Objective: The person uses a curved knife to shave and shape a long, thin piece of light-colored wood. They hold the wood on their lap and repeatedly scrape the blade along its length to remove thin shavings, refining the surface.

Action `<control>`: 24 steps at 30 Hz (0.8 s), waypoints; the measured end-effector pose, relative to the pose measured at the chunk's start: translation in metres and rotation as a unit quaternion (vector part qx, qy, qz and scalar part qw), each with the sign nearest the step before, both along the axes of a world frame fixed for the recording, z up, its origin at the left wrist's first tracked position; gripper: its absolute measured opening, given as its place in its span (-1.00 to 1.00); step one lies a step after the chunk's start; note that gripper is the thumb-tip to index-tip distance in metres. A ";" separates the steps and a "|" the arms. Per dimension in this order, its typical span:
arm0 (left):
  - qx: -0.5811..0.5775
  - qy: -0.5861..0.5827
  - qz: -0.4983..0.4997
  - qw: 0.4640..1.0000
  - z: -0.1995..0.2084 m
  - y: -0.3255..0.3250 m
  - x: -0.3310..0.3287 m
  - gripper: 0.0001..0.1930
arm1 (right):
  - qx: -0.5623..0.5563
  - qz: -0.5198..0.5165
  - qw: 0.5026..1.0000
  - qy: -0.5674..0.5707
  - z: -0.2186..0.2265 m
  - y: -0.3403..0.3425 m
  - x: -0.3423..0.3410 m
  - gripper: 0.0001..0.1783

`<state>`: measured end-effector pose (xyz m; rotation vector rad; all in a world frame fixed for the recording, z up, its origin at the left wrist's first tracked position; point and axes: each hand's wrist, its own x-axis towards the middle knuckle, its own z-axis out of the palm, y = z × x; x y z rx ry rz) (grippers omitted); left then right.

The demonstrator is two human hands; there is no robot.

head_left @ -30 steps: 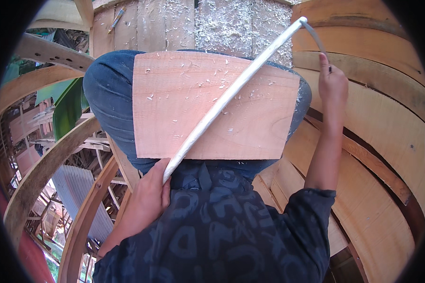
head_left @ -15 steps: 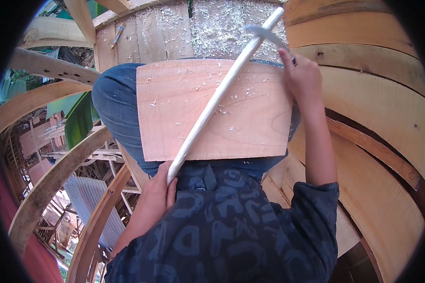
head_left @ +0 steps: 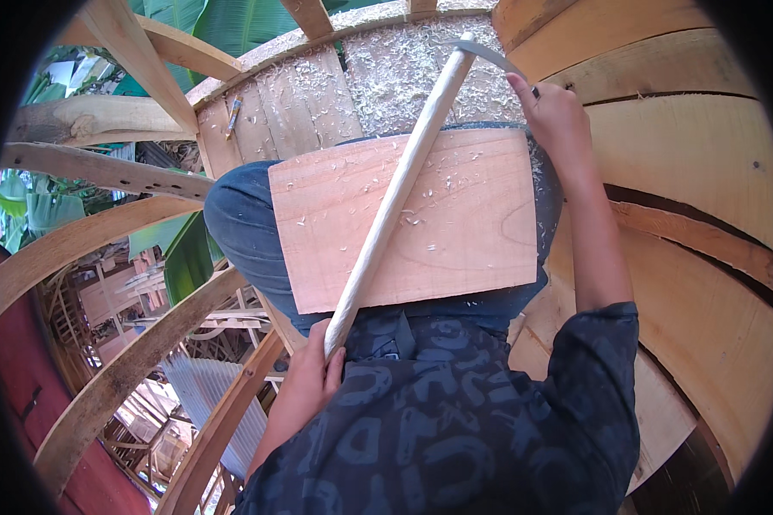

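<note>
A long, pale wooden stick (head_left: 399,193) slants across a flat wooden board (head_left: 481,223) resting on my lap. My left hand (head_left: 312,375) grips the stick's near end, close to my waist. My right hand (head_left: 556,120) is closed around the handle of a curved knife (head_left: 489,55), which looks like a sickle; the handle is mostly hidden in the fist. The blade crosses the stick near its far tip and appears to touch it. Small wood shavings (head_left: 409,216) are scattered over the board.
Beyond my knees, planks (head_left: 318,94) carry a thick layer of pale shavings (head_left: 404,77). A small slim packet or tube (head_left: 234,116) lies at their left. Plank boards (head_left: 678,137) rise on the right. Open wooden framing (head_left: 137,360) stands on the left, with corrugated sheet (head_left: 223,403) below.
The knife blade has moved along the stick to nearer its far tip. The whole view has shifted, so the board and my body sit further right and lower. Both hands keep their grip.
</note>
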<state>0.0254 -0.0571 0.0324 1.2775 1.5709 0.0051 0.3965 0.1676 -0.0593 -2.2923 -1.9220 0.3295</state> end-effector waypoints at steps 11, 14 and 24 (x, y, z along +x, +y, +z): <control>-0.054 -0.049 0.017 0.997 -0.009 -0.004 -0.015 -0.58 | 0.044 0.156 0.987 0.022 -0.001 -0.035 -0.047 -0.22; -0.038 -0.069 0.028 0.996 -0.010 -0.005 -0.012 -0.55 | 0.052 0.091 0.994 -0.007 -0.010 -0.012 -0.035 -0.19; -0.024 -0.089 0.014 0.996 -0.026 -0.016 -0.031 -0.55 | 0.042 0.184 0.982 0.023 0.006 -0.043 -0.053 -0.16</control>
